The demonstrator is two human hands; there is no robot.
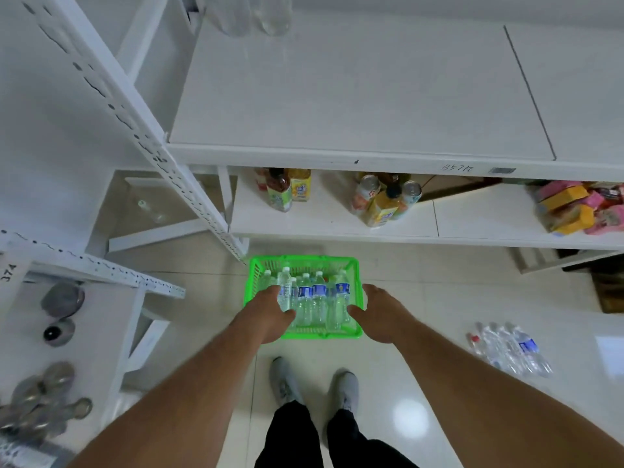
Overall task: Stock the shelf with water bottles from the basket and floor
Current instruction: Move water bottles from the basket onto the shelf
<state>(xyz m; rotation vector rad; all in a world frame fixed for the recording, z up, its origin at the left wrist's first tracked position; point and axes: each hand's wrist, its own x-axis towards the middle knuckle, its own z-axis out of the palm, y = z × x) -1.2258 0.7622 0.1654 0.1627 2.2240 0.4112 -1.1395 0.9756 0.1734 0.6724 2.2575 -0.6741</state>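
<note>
A green basket [255, 282] sits on the floor below me with several blue-labelled water bottles [319, 298] standing in it. My left hand [268, 314] wraps around the leftmost water bottle [284, 287], which stands a little higher than the others. My right hand [380, 314] hovers over the basket's right rim with fingers apart, its thumb beside the rightmost bottle [341, 293]. A few more water bottles [510, 349] lie on the floor to the right. The white shelf [337, 96] ahead is mostly bare, with two clear bottles [270, 15] at its back.
The lower shelf board [320, 217] holds juice bottles and cans [385, 201] and pink and yellow packets [580, 207]. A slanted white upright [169, 167] runs down to the basket's left corner. Metal lids [60, 302] lie on a side shelf at left. My shoes [314, 386] stand behind the basket.
</note>
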